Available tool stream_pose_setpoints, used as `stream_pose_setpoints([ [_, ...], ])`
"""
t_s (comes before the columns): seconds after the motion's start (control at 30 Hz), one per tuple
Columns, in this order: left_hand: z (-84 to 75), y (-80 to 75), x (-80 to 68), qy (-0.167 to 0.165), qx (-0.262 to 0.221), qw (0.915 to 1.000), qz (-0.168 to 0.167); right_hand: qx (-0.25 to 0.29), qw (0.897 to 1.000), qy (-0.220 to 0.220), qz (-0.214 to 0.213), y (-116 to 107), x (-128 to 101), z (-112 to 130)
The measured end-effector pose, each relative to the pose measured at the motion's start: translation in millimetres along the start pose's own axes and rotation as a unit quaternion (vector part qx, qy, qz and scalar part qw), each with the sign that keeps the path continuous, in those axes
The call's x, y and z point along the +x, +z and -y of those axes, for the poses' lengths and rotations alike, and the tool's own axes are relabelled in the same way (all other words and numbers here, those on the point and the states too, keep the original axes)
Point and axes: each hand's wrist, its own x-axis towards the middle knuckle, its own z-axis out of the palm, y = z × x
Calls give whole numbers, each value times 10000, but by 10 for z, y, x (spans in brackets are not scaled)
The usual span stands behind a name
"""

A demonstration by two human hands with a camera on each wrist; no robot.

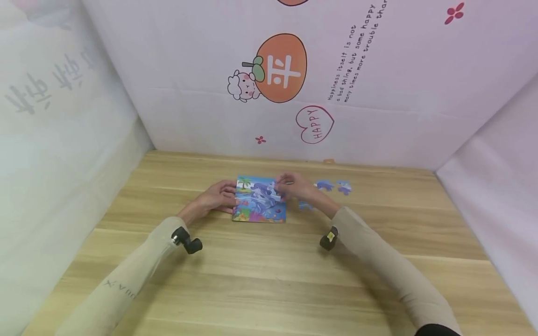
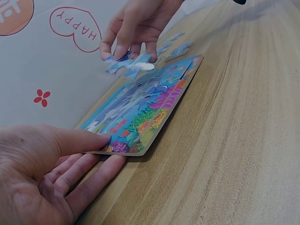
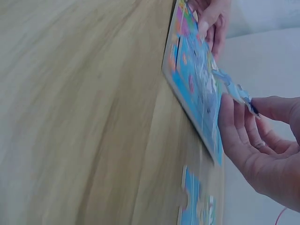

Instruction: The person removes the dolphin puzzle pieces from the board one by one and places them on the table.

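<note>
A jigsaw puzzle board with a bright sea picture lies on the wooden table. My left hand holds its left edge; in the left wrist view the thumb rests on top and the other fingers reach under the rim. Over the board's right part, my right hand pinches a light-blue puzzle piece between thumb and fingertips. That piece is tilted above the board in the right wrist view. Dolphin shapes fill the middle of the picture, and a palm tree shows at its upper left.
Several loose puzzle pieces lie on the table to the right of the board, one of them partly under my right forearm. Printed white cloth walls in the table at the back and both sides.
</note>
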Motion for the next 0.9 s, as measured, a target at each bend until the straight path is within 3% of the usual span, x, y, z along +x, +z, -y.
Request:
stream_pose_setpoints([
  [0.4, -12, -6, 18, -51, -70, 9999, -75, 251, 9996, -78, 99, -361, -216, -135],
  [0.63, -12, -6, 2, -17, -22, 10000, -50, -223, 9996, 18, -185, -587, -347, -191],
  [0.9, 20, -3, 15, -5, 34, 10000, 20, -657, 9975, 216, -138, -936, -508, -262],
])
